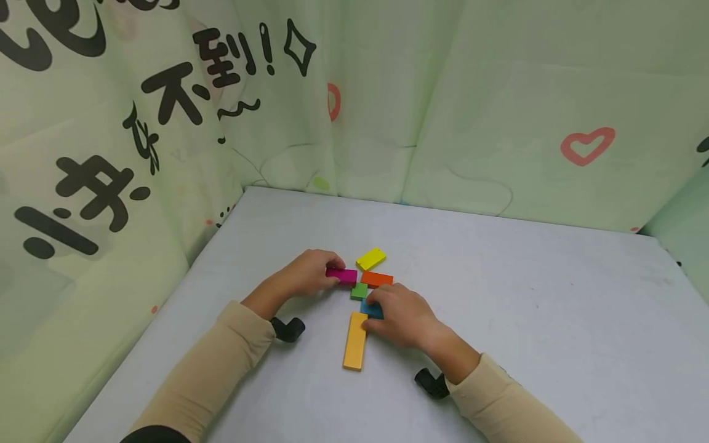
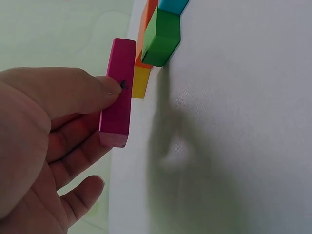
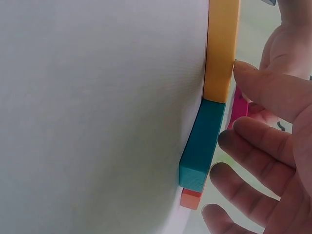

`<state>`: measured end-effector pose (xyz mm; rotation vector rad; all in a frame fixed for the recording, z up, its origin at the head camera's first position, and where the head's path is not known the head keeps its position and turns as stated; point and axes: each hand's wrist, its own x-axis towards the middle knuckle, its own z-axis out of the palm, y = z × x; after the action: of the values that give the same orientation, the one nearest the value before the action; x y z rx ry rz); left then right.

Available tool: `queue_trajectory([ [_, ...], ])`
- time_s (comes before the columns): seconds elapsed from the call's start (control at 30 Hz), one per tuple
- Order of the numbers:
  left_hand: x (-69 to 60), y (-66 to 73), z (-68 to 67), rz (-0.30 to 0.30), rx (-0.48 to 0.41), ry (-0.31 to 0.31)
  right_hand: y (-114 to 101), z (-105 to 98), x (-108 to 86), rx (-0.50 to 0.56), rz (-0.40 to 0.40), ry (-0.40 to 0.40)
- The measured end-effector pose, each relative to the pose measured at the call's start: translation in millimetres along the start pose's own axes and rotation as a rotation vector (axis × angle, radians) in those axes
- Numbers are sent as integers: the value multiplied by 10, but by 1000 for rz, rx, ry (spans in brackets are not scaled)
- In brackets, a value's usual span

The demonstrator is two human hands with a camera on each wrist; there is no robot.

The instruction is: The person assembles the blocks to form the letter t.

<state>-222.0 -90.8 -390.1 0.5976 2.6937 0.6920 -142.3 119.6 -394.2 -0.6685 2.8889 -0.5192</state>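
Observation:
My left hand (image 1: 310, 272) pinches a magenta block (image 1: 347, 277); in the left wrist view the block (image 2: 121, 63) is between thumb and fingers, above the tabletop. My right hand (image 1: 407, 317) is over a blue block (image 1: 371, 309), partly hiding it. In the right wrist view its thumb touches the side of a long yellow-orange block (image 3: 222, 48), and its bent, spread fingers lie beside the blue block (image 3: 200, 146). The blue block meets the long block's end. A green block (image 1: 359, 291), a red-orange block (image 1: 378, 279) and a yellow block (image 1: 370, 259) lie farther back.
The white table (image 1: 532, 307) reaches back to pale green curtains (image 1: 498, 104) with dark lettering and red hearts. Black wrist devices (image 1: 288, 330) show below both wrists.

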Motion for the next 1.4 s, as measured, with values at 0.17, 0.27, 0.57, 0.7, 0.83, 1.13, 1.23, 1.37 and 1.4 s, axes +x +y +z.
queue_trajectory([
  [0.17,-57,4,-11,26,-1,-29,0,0,-1,-1,-1,2],
  [0.27,-89,5,-8,29,-8,-47,-3,-4,-3,-2,-3,4],
  [0.57,-189,16,6,22,-43,-94,-4,-4,-2,4,-4,0],
  [0.7,-232,13,8,64,-52,-108,-4,-6,-3,0,-5,-3],
  [0.83,-252,15,15,98,-53,-124,-6,-13,-5,-2,-4,-9],
  [1.13,-227,30,64,61,-40,-109,-13,-11,-10,0,-12,-3],
  [1.23,-207,14,75,60,-37,-96,-13,-11,-11,-2,-12,-4],
  [1.37,-185,-7,94,39,-34,-73,-11,-11,-10,-2,-7,-6],
  [1.4,-183,-10,99,31,-34,-66,-11,-11,-9,-3,-5,-6],
])
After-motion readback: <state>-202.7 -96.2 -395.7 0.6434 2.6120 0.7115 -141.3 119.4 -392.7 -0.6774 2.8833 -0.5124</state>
